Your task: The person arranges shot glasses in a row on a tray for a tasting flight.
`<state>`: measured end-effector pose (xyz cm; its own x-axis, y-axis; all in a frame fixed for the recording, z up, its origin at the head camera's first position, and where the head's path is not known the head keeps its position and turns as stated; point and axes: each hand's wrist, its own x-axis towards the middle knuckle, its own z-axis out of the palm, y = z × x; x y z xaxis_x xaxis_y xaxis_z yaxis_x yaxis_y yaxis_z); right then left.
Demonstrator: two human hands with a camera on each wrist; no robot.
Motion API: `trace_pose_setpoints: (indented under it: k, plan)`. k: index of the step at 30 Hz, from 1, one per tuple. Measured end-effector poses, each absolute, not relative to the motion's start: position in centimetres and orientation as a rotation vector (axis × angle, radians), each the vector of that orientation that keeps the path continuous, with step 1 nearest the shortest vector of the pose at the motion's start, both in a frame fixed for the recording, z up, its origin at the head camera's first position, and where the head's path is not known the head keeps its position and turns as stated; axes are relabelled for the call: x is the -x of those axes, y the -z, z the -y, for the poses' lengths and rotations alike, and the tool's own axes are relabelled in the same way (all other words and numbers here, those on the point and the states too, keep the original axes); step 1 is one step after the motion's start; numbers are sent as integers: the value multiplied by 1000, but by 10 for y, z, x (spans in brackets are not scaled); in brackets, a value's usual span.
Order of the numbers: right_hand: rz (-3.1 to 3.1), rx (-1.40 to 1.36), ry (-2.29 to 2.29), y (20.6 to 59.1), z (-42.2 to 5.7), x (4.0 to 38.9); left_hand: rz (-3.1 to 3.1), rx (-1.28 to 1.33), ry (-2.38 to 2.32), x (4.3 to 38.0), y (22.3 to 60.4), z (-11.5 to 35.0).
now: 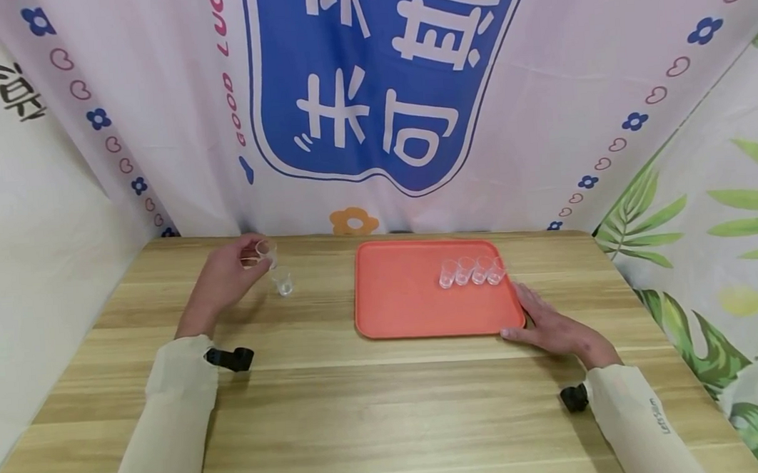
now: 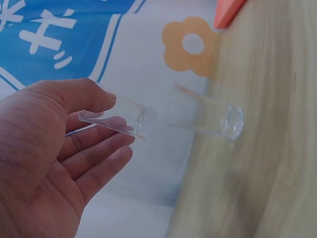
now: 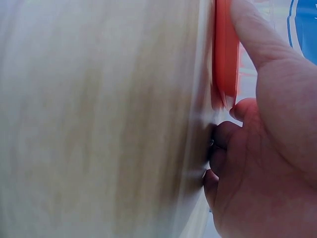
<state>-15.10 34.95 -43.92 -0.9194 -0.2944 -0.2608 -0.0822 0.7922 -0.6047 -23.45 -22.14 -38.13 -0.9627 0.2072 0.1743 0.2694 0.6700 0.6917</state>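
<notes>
My left hand (image 1: 231, 270) pinches a small clear shot glass (image 2: 119, 116) between thumb and fingers, above the back left of the table. Just beyond it, a second clear shot glass (image 2: 205, 114) stands upright on the wood. At the right, my right hand (image 1: 551, 325) rests against the near right corner of an orange-red tray (image 1: 395, 293). Its thumb (image 3: 252, 29) lies along the near rim, and the other fingers stretch beside the right edge. Several clear shot glasses (image 1: 471, 272) stand in a row on the tray's right side.
Everything stands on a wood-grain table (image 1: 363, 423). A printed cloth (image 1: 208, 167) hangs right behind its back edge, and a leaf-patterned cloth (image 1: 727, 247) hangs along the right side. Black straps (image 1: 229, 358) with small devices sit on both wrists.
</notes>
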Motion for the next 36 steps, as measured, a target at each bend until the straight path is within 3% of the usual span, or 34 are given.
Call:
trace_pose_setpoints:
  k: [36]
  plan:
    - [-2638,347,905,438,-348,150,2744,608,1237,237,385,127]
